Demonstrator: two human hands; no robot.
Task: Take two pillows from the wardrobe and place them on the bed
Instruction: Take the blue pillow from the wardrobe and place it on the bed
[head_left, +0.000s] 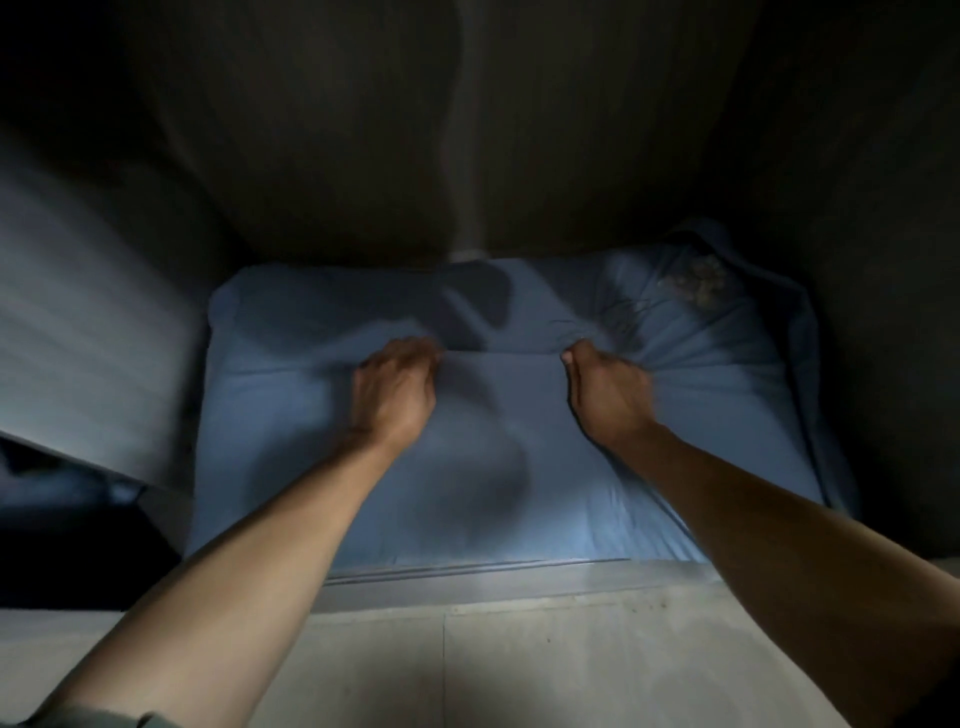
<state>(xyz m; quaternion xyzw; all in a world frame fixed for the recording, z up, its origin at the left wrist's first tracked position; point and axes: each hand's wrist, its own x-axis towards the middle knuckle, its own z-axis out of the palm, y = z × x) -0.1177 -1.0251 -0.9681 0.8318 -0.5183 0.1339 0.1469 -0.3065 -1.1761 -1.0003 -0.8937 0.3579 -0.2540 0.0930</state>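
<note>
- The wardrobe (519, 130) fills the upper view as a dark, dim compartment; its back and side walls are barely lit, and a pale vertical strip runs down the back panel. An open door panel (78, 322) stands blurred at the left.
- The tiled floor (519, 665) lies pale along the bottom, just in front of the wardrobe's lower sill (467, 577).
- A blue pillow (291, 467) lies flat on the wardrobe's bottom, taking up nearly the whole compartment. A patch of pale patterning shows near its far right corner. Whether a second pillow lies beneath or behind it I cannot tell; a fold line across the middle could be an edge of another, but the light is too poor.
- The left hand (395, 389) is closed on the blue cloth near the centre, fingers bunched into the fabric.
- The right hand (608, 389) is likewise clenched on the cloth, just to the right, with creases radiating from its grip.
- The bed is not in view.
- Judged from this, the task is at its very start: the pillow is gripped but sits inside the wardrobe, not yet lifted out. Pulling it clear, carrying it to the bed, and fetching the second pillow all remain.
</note>
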